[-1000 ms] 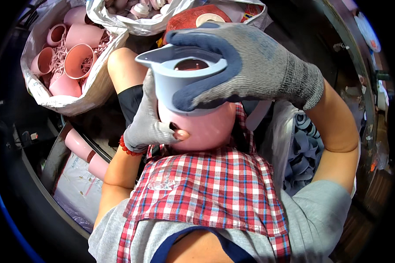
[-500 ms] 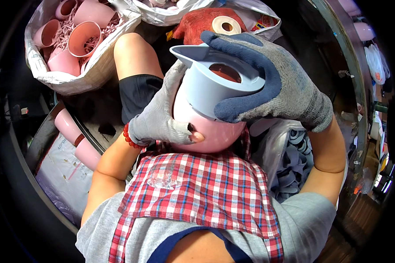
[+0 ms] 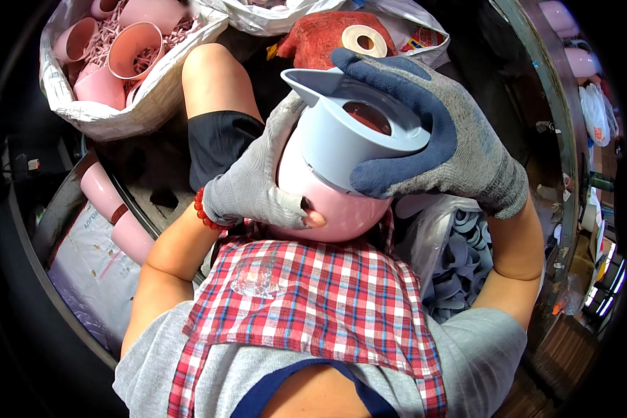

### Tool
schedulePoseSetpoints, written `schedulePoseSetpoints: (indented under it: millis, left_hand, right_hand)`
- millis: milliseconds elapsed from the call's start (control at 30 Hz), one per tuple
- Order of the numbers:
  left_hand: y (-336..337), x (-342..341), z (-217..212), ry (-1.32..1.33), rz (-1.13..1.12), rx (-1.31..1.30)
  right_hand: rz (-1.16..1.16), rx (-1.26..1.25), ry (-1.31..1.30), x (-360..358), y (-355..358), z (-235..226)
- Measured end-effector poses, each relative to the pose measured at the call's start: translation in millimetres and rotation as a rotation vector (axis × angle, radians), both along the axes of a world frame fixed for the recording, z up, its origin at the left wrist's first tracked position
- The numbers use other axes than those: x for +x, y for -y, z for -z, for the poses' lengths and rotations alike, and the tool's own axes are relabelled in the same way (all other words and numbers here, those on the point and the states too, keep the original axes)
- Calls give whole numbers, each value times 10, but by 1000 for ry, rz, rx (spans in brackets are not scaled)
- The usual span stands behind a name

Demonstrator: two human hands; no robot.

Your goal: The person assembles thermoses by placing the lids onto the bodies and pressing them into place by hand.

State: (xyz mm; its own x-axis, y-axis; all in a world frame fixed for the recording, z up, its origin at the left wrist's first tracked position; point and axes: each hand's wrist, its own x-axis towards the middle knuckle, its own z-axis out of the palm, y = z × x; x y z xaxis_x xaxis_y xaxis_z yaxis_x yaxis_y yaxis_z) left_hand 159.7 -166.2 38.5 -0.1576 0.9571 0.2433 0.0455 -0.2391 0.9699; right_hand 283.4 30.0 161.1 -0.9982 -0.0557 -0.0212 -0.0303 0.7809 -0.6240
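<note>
In front of my chest sits a round pink jug body [image 3: 334, 218], topped by a pale blue-grey spouted collar [image 3: 327, 143] with a round opening in it. The collar's pointed spout faces away to the left. My left hand [image 3: 261, 177], in a grey glove with a bare thumb tip, is closed around the left side of the pink body. Over the right side of the collar curls my right hand [image 3: 442, 129], in a grey glove with blue coating, its thumb along the lower edge and fingers on the far rim. The far side of the jug is hidden.
A white woven sack [image 3: 139, 120] with pink cups and shredded filler stands at far left. Beyond the jug lie a red bundle [image 3: 310, 38] and a tape roll [image 3: 380, 50]. A clear bag holds blue-grey parts [image 3: 460, 258] at right. Pink pieces [image 3: 104, 188] lie at left.
The collar and its spout have shifted slightly to the right, together with my right hand. Both hands keep their hold on the jug.
</note>
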Motion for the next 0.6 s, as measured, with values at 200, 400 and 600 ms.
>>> schedulePoseSetpoints:
  millis: [200,400,600]
  left_hand:
    - [17,42,27,164,-14,0]
    - [-17,43,-52,16,-11,26]
    - [-13,34,-83,-38,-10,36]
  right_hand:
    - [117,-304,98,-6,-32,45]
    - [69,23,25,39,46,-78]
    - [83,85,22,65,95,-99]
